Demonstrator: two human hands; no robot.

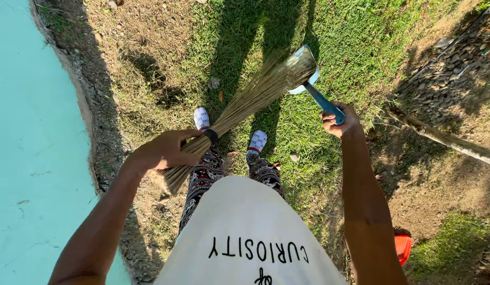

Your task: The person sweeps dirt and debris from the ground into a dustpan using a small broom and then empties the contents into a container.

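While the person stands on the grass [355, 42], the left hand [163, 150] is clenched around the bound end of a stick broom [245, 103], near the black tie, so the long bristles can slant up to the right. Their tips rest inside a blue dustpan [304, 67], which the right hand [338, 119] grasps by its handle and lifts in front of the body, probably to meet the bristles. Below are two white shoes [201, 118]. At far left lies a pale blue surface [23, 158], and an orange object [403, 247] shows near the right elbow.
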